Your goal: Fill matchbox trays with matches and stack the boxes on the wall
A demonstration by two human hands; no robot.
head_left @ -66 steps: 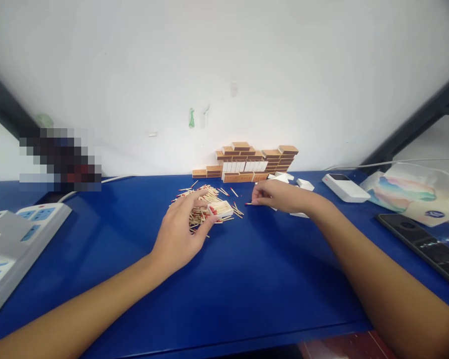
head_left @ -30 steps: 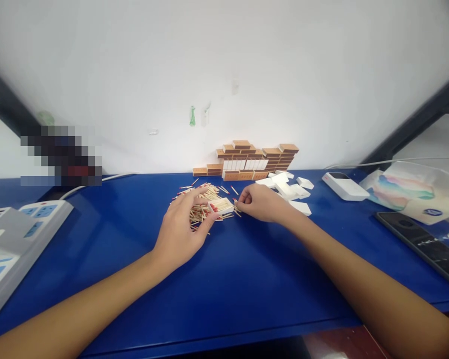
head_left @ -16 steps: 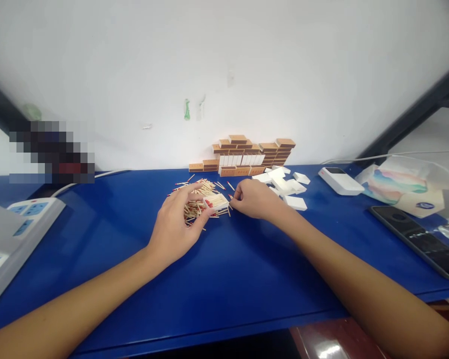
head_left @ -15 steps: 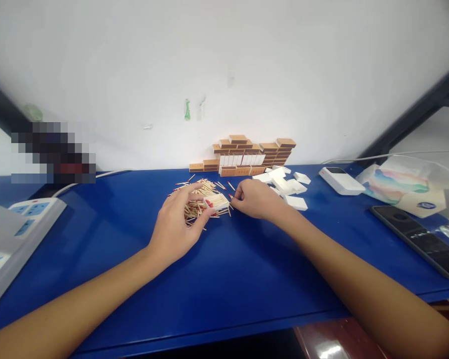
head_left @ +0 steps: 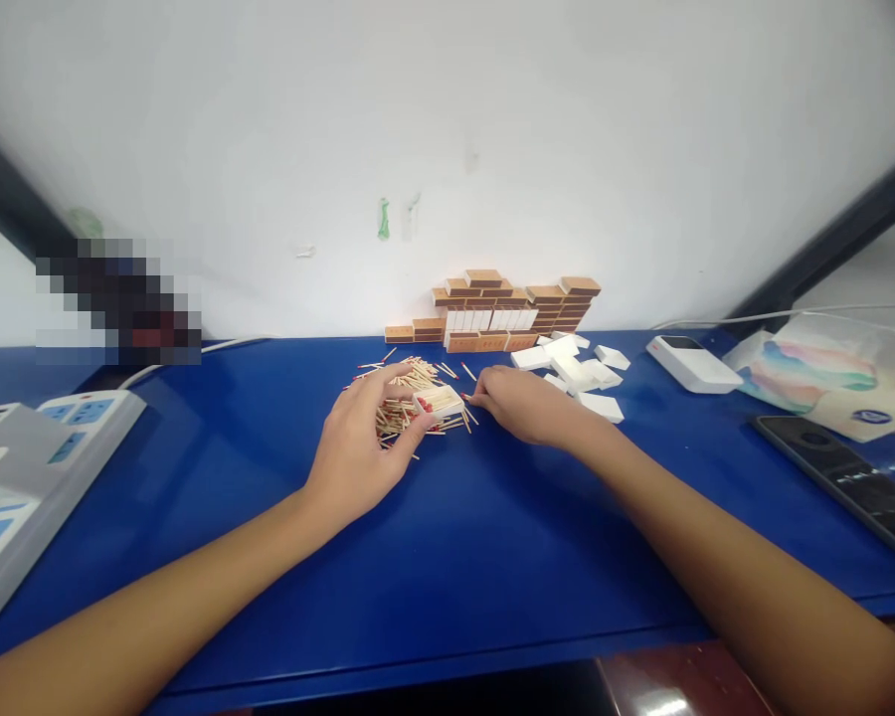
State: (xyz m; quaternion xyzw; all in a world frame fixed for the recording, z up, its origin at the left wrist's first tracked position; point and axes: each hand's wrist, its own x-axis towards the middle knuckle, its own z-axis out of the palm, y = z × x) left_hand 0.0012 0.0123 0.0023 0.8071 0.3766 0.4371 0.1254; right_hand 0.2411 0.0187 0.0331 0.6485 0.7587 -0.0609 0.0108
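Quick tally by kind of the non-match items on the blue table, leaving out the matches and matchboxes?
White multi-socket power strip: 1
White rectangular handheld device: 1
Black flat phone-like slab: 1
Colourful soft tissue pack: 1
Total: 4

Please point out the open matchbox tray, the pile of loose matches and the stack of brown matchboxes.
open matchbox tray [head_left: 440, 400], head view, its filled inside.
pile of loose matches [head_left: 397, 416], head view, middle.
stack of brown matchboxes [head_left: 507, 308], head view, front face.
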